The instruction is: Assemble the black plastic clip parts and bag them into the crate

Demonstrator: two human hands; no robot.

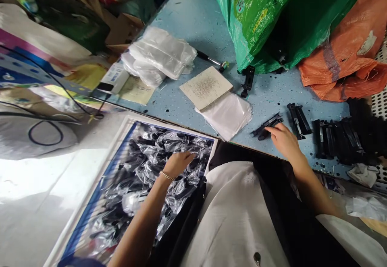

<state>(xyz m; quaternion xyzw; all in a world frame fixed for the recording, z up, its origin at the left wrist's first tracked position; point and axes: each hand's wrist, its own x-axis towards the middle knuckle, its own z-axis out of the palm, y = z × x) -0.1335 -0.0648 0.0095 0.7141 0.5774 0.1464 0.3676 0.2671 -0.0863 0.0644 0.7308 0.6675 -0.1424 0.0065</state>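
Note:
My left hand (179,163), with a bracelet at the wrist, is over a blue-and-white crate (81,218) at the left of my lap. Its fingers point right, loosely stretched, and I see nothing held in them. Below it lie many black parts in clear plastic bags (148,170). At the table's front edge my right hand (283,139) has its fingers closed about a slim black plastic part (267,125); the thumb is hidden. More black plastic parts (298,121) lie just right of that hand. A stack of clear bags (228,116) is to its left.
A speckled cream block (205,87) rests partly on the bag stack. Behind are another pile of bags (165,51), a black-handled tool (213,61), a large green sack (260,21) and an orange sack (341,57). Dark parts (341,140) are heaped at the right.

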